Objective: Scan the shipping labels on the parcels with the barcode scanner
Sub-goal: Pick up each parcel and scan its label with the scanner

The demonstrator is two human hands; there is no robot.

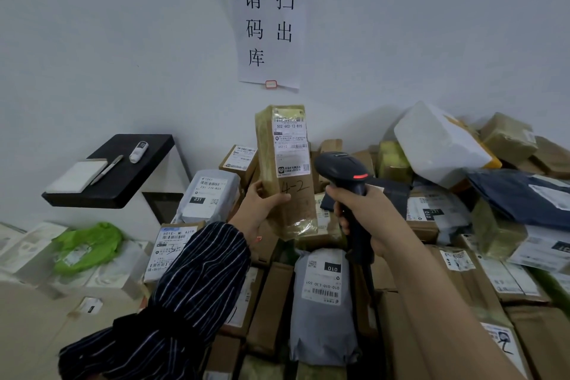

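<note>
My left hand (259,207) holds a tall brown cardboard parcel (285,194) upright above the pile, gripping its lower left edge. Its white shipping label (291,146) faces me, with "4-2" handwritten below it. My right hand (367,219) grips the handle of a black barcode scanner (342,170), whose head sits just right of the parcel's label and shows a red light on its side. Below both hands lies a heap of parcels, among them a grey bag labelled 010 (324,302).
A black wall shelf (123,182) at the left carries a white pad, a pen and a small white device. A paper sign (268,25) hangs on the wall. A white foam box (438,145) and a dark bag (518,194) top the pile at right; a green bag (86,247) lies at left.
</note>
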